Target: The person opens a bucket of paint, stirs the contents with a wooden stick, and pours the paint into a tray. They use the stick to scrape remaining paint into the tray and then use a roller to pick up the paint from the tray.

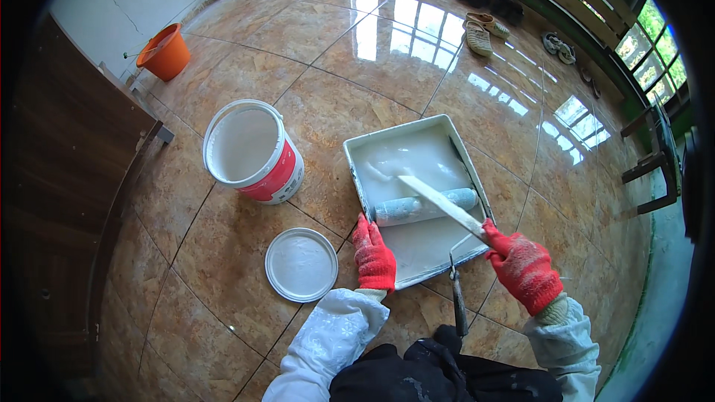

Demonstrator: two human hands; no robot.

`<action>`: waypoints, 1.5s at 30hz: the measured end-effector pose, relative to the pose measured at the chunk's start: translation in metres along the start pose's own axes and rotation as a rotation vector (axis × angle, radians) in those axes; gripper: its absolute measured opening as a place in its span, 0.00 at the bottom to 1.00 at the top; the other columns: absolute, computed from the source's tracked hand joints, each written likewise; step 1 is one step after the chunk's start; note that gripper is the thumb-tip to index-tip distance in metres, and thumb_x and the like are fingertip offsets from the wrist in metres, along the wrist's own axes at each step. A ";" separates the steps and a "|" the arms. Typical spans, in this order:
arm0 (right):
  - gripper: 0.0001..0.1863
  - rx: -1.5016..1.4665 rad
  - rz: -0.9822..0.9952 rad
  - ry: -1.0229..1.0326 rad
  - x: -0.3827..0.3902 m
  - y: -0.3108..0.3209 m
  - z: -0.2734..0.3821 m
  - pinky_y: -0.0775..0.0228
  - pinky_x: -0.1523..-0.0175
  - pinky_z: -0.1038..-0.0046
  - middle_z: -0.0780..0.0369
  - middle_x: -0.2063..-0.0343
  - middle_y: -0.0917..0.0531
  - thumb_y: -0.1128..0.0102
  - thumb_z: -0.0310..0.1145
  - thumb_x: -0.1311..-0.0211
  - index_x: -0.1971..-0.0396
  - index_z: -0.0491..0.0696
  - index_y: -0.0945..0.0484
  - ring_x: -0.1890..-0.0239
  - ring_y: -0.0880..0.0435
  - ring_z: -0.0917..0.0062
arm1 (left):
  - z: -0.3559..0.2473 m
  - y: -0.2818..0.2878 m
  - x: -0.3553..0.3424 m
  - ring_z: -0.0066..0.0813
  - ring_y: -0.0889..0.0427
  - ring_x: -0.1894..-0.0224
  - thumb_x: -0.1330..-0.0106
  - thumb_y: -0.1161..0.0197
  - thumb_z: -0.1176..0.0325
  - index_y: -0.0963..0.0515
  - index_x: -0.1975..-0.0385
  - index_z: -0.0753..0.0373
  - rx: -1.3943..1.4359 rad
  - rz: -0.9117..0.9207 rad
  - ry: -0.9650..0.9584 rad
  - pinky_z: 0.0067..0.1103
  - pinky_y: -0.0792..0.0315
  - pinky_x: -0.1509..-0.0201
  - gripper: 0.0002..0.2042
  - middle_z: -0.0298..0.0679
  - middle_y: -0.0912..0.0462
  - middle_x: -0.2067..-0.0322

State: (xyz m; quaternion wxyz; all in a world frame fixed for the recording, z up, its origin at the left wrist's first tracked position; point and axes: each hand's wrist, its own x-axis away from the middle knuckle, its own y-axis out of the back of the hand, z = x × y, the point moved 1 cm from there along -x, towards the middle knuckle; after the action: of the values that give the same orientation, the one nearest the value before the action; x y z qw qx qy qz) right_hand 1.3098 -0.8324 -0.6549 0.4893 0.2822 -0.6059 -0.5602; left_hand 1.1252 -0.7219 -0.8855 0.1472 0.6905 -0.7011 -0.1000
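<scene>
Left hand (375, 259): in a red knit glove, at the near left corner of the paint tray (357, 155); fingers curled over the tray's rim, steadying it; white sleeve behind it.
Right hand (523, 268): also red-gloved, off the tray's near right corner; closed around the end of a flat stirring stick (439, 201); the stick slants up and left, its far end over the white paint in the tray.
Paint roller (426, 207): lies across the middle of the tray, sleeve coated in pale paint; its wire frame and dark handle (457, 299) hang over the near edge onto the floor (328, 104), between the two hands; neither hand touches it.
Lid (301, 264): round, white, flat on the floor tiles, just left of the left hand.
Paint bucket (252, 150): open, white with a red band, white paint inside; left of the tray, beyond the lid.
Orange bucket (165, 52): far left, by the wall.
Shoes (478, 33): pairs lined along the far edge of the floor under the windows.
Progress, as I judge it: bucket opened, paint already poured into the tray, roller wetted; stick at work in the paint; rolling onto any surface not yet in view.
</scene>
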 end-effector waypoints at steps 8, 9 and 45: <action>0.29 0.102 0.024 -0.185 -0.029 0.000 -0.027 0.29 0.58 0.59 0.53 0.67 0.21 0.46 0.39 0.39 0.36 0.66 0.37 0.64 0.20 0.57 | -0.003 0.001 0.001 0.51 0.36 0.39 0.26 0.58 0.62 0.39 0.37 0.69 -0.028 0.007 -0.004 0.35 0.41 0.35 0.22 0.56 0.34 0.42; 0.29 0.114 0.011 -0.181 -0.034 -0.002 -0.029 0.29 0.58 0.58 0.54 0.66 0.21 0.47 0.40 0.39 0.36 0.67 0.38 0.64 0.19 0.57 | -0.003 0.001 0.001 0.51 0.36 0.38 0.26 0.58 0.61 0.40 0.37 0.68 -0.021 -0.001 -0.011 0.35 0.41 0.35 0.22 0.55 0.34 0.42; 0.30 -0.043 -0.017 -0.118 -0.034 -0.023 -0.014 0.28 0.59 0.63 0.55 0.68 0.20 0.48 0.34 0.41 0.36 0.66 0.36 0.65 0.19 0.60 | -0.004 0.002 0.001 0.51 0.35 0.39 0.26 0.58 0.61 0.37 0.39 0.68 -0.037 -0.022 -0.029 0.35 0.41 0.36 0.22 0.55 0.32 0.42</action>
State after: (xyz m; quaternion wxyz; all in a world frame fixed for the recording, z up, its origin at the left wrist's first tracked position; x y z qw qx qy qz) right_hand 1.3305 -0.8124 -0.6881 0.4537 0.2433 -0.6191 -0.5931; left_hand 1.1250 -0.7227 -0.8815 0.1489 0.6937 -0.6936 -0.1245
